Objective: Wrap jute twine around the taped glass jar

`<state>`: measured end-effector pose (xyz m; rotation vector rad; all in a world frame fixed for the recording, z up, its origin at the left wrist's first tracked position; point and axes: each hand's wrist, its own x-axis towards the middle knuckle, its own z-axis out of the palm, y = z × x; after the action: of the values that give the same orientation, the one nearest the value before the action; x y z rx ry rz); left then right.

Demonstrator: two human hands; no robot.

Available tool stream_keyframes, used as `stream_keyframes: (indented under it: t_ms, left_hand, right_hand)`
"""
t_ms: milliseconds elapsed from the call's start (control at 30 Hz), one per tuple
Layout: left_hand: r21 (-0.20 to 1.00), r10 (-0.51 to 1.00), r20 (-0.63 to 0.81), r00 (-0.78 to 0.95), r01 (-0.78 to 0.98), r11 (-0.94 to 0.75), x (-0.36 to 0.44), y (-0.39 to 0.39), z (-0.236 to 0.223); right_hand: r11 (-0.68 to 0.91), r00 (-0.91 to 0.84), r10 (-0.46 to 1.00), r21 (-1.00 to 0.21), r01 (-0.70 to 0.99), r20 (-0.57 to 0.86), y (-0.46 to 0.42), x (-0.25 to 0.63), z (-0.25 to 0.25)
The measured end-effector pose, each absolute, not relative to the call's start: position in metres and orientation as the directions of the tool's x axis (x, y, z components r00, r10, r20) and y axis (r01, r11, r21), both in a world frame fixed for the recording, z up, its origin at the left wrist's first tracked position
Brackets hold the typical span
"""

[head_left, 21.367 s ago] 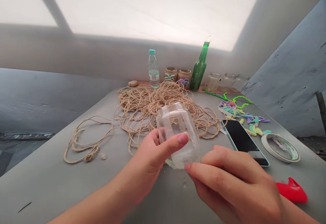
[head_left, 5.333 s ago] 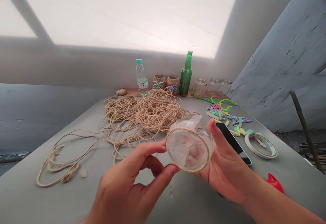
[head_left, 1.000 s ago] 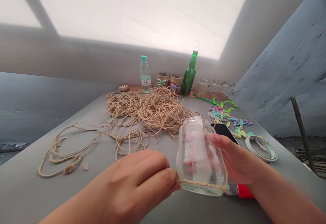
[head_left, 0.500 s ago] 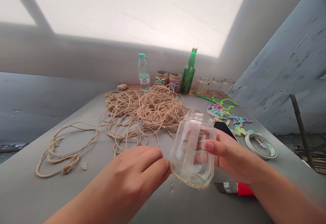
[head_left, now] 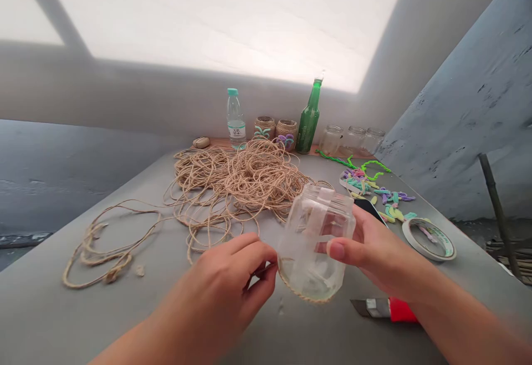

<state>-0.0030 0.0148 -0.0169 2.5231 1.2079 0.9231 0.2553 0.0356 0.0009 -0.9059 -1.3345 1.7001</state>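
My right hand (head_left: 366, 243) is closed round a clear glass jar (head_left: 310, 271), thumb on the near side and fingers behind the glass. The jar is tilted, its mouth pointing up and away. Whitish tape strips cross its side, and a strand of jute twine (head_left: 307, 297) runs along its bottom edge. At the jar's lower left, my left hand (head_left: 236, 276) pinches the twine between thumb and fingers; the fingers partly hide the strand. Behind both hands lies a big loose heap of jute twine (head_left: 261, 176).
A utility knife (head_left: 374, 308) with a red handle lies below my right wrist, blade exposed. To the right are a tape roll (head_left: 430, 240), a dark phone (head_left: 369, 210) and colourful fuzzy pieces (head_left: 393, 196). Along the back stand a water bottle (head_left: 236, 121), a green bottle (head_left: 308, 121), twine-wrapped jars (head_left: 265, 128) and clear jars (head_left: 331, 139).
The jar has turned slightly in my right hand, its tape strip now at another angle. My left fingers have shifted their pinch, with a gap now showing between thumb and forefinger.
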Motion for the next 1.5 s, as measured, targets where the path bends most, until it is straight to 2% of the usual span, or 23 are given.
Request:
stream_keyframes:
  t_ms: [300, 433, 567, 633, 800, 967, 1100, 1233, 1300, 1400, 1500]
  left_hand:
    - [0.549, 0.830, 0.397, 0.391, 0.624, -0.556, -0.001, 0.013, -0.009]
    - [0.674, 0.905, 0.302, 0.301, 0.604, -0.425, 0.003, 0.010, -0.006]
    - [0.891, 0.959, 0.120, 0.258, 0.397, -0.218, 0.006, 0.009, -0.009]
    - [0.947, 0.965, 0.049, 0.258, 0.295, -0.127, 0.007, 0.009, -0.009]
    - [0.986, 0.967, -0.105, 0.234, 0.154, 0.070, 0.006, 0.013, -0.010]
    - [0.947, 0.933, -0.217, 0.288, -0.167, 0.273, 0.007, 0.012, -0.021]
    - [0.935, 0.926, -0.188, 0.327, -0.228, 0.271, 0.009, 0.008, -0.036]
    - [0.959, 0.935, -0.038, 0.352, -0.250, 0.133, 0.013, 0.002, -0.046]
    - [0.958, 0.936, -0.027, 0.351, -0.257, 0.124, 0.013, -0.004, -0.045]
    - [0.968, 0.927, -0.059, 0.370, -0.207, 0.145, 0.012, -0.014, -0.041]
    - [0.995, 0.890, 0.031, 0.455, -0.095, 0.014, 0.011, -0.019, -0.050]
  right_hand:
    - [-0.149, -0.398, 0.913, -0.982, -0.119, -0.090, 0.038, 0.260, -0.005]
    - [-0.146, -0.354, 0.930, -0.983, -0.111, -0.099, 0.036, 0.259, -0.004]
    - [-0.124, -0.315, 0.945, -0.986, -0.108, -0.085, 0.035, 0.259, -0.005]
    - [-0.094, -0.312, 0.948, -0.989, -0.118, -0.053, 0.035, 0.259, -0.005]
    - [-0.032, -0.264, 0.964, -0.991, -0.132, 0.004, 0.038, 0.257, -0.003]
    - [-0.002, -0.243, 0.969, -0.989, -0.148, 0.035, 0.037, 0.254, -0.003]
    - [0.036, -0.201, 0.977, -0.989, -0.147, 0.065, 0.036, 0.252, -0.006]
    - [0.076, -0.181, 0.978, -0.983, -0.167, 0.106, 0.037, 0.248, -0.007]
    - [0.086, -0.167, 0.979, -0.981, -0.172, 0.115, 0.036, 0.247, -0.008]
    - [0.097, -0.121, 0.986, -0.981, -0.165, 0.118, 0.035, 0.247, -0.008]
    - [0.104, -0.101, 0.988, -0.981, -0.163, 0.121, 0.035, 0.246, -0.009]
